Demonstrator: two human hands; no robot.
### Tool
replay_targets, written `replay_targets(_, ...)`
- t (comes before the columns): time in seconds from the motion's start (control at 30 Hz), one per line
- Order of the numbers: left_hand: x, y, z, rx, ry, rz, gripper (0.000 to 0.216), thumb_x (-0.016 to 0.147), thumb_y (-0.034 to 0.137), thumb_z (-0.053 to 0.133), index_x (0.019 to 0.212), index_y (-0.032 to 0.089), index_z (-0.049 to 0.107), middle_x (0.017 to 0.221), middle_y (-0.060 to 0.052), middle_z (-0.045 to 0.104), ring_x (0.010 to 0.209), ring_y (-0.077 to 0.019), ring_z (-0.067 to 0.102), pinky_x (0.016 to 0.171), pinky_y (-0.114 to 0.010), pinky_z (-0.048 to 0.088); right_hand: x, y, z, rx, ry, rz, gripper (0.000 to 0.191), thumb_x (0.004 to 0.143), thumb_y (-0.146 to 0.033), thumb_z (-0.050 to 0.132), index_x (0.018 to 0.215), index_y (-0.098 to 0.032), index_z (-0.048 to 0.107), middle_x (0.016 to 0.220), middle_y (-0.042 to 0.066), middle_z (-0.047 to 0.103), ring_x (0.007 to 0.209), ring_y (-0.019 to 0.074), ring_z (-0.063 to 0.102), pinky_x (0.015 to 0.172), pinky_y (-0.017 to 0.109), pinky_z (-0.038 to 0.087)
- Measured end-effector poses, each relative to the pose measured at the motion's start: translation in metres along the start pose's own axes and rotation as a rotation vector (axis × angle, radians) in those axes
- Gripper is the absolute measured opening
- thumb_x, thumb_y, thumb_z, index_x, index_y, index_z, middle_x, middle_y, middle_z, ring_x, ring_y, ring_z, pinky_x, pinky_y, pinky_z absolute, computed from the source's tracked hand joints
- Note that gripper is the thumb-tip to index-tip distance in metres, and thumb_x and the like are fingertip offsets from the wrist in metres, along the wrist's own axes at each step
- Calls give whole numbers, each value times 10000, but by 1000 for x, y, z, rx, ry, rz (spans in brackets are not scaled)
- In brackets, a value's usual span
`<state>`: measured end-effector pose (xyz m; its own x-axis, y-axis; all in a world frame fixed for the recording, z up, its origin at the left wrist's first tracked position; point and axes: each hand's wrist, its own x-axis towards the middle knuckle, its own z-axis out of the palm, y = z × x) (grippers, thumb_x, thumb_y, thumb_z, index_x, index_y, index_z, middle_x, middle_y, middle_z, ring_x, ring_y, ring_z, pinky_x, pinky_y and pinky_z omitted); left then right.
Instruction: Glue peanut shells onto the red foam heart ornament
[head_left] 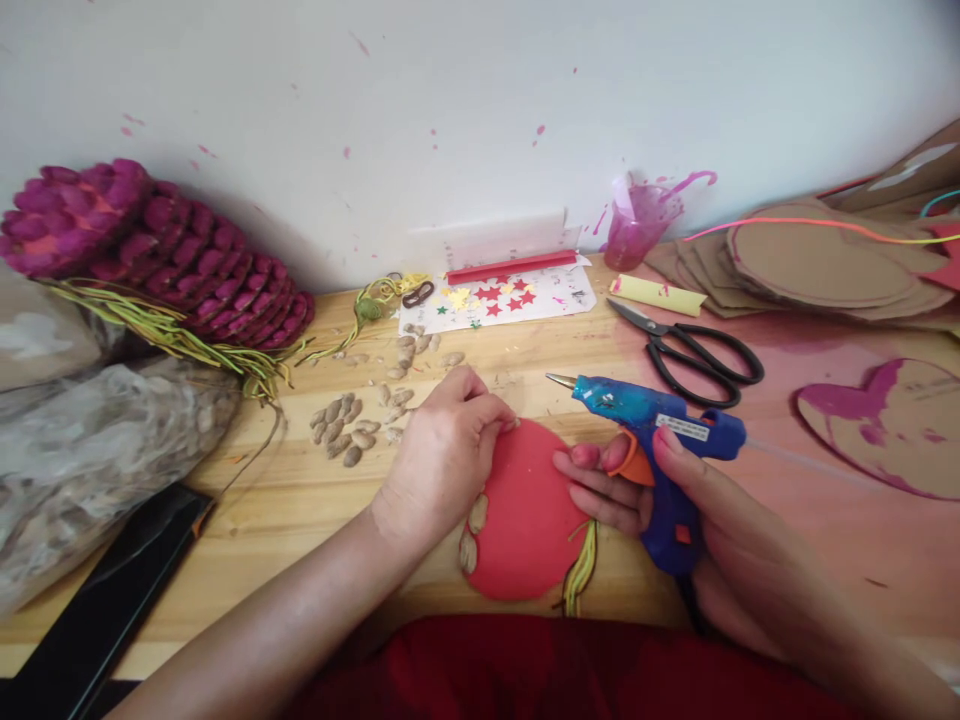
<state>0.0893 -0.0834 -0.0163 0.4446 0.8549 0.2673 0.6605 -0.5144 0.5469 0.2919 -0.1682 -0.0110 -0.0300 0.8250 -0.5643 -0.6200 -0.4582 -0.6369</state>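
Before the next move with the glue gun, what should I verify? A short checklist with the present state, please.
1. Left hand holds the red disc flat: ok.
2. Right hand's grip on the glue gun is full: ok.
3. Nozzle is apart from the left hand: ok, but near.
4. The glue gun is hot: cannot tell.
5. Loose seeds lie near the left hand: ok.

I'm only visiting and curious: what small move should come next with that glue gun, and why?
Probably lower the nozzle of the glue gun to the rim of the red disc, beside the two seeds already on it. The right hand holds the gun with its tip off the disc, the left hand holds the disc, and most of the rim is bare.
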Motion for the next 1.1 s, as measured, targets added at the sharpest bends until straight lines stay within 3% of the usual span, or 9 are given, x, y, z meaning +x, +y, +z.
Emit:
replay_targets(0.2,1,-1,-2,-23,-29,-19,213,885,64,587,815,183,749,832,-20,606,775,-135,602,720,-276,500,-8,-6,12,16,2,-30,226,920,-391,645,856,-182,702,939,58,789,1116,292,710,979,412,558)
replay_targets(0.4,3,-5,-24,-94,-13,-35,330,931,67,480,1131,189,713,914,-36,654,811,-135,633,789,-288,531,-14,-7,16,-2,-14,-47,165,937,-357,626,888,-204,662,939,64,809,1065,266,737,987,419,543)
replay_targets(0.53,-9,0,-34,48,-61,29,445,851,-31,421,1120,171,712,936,-51,634,822,-142,625,797,-297,540,-9,-5,14,-2,-4,-53,165,943,-362,611,881,-212,642,931,97,814,1002,262,761,950,418,568)
replay_targets(0.73,-37,10,-14,225,-145,132,702,713,-90,413,1361,152,532,1163,-130,570,1015,-208,607,863,-355,557,-6,-2,10,15,-14,-52,188,900,-402,667,847,-223,649,932,65,807,1013,254,758,972,412,554)
replay_targets(0.93,-44,16,0,309,-95,117,569,853,-38,385,1358,190,516,1157,-120,579,1087,-228,568,960,-421,526,-7,-2,11,5,-30,-68,181,915,-372,652,910,-198,700,898,59,802,1048,274,743,952,403,564)
replay_targets(1.1,-39,20,-2,280,-165,49,493,885,0,413,1318,193,549,1187,-120,550,1104,-227,541,987,-380,500,-11,-3,13,-26,-62,-83,140,864,-351,710,833,-215,711,895,52,804,1109,297,712,952,336,561)
